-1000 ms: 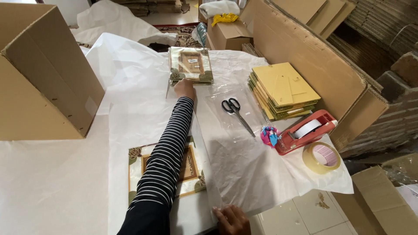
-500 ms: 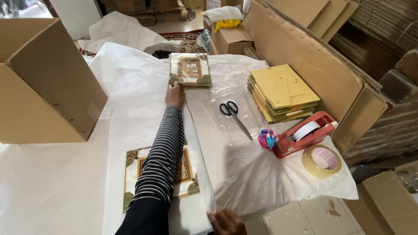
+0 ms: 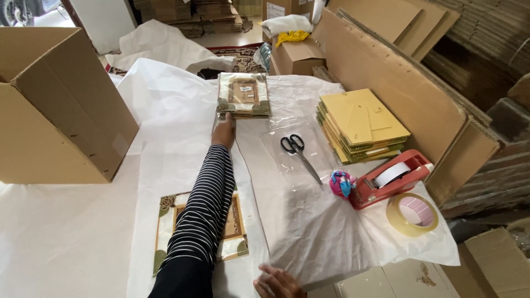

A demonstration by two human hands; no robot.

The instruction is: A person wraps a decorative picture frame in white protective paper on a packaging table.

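Note:
My left hand [image 3: 223, 131], at the end of a striped sleeve, reaches far across the table. It touches the near left corner of a stack of floral-bordered picture frames [image 3: 243, 95]; its fingers are hidden from view. Under my forearm lies another floral frame [image 3: 234, 232] on a sheet of white wrapping paper [image 3: 182, 143]. My right hand [image 3: 277, 282] rests flat on the paper's near edge, fingers spread, holding nothing.
An open cardboard box [image 3: 55, 105] stands at the left. Black scissors [image 3: 298, 152] lie on a clear plastic bag. To the right are a stack of yellow backing boards [image 3: 361, 124], a red tape dispenser [image 3: 389, 179], a loose tape roll [image 3: 412, 213] and leaning cardboard sheets [image 3: 397, 83].
My left hand stays at the near edge of the frame stack, drawn back slightly. The right hand keeps its place on the paper. The view has shifted a little.

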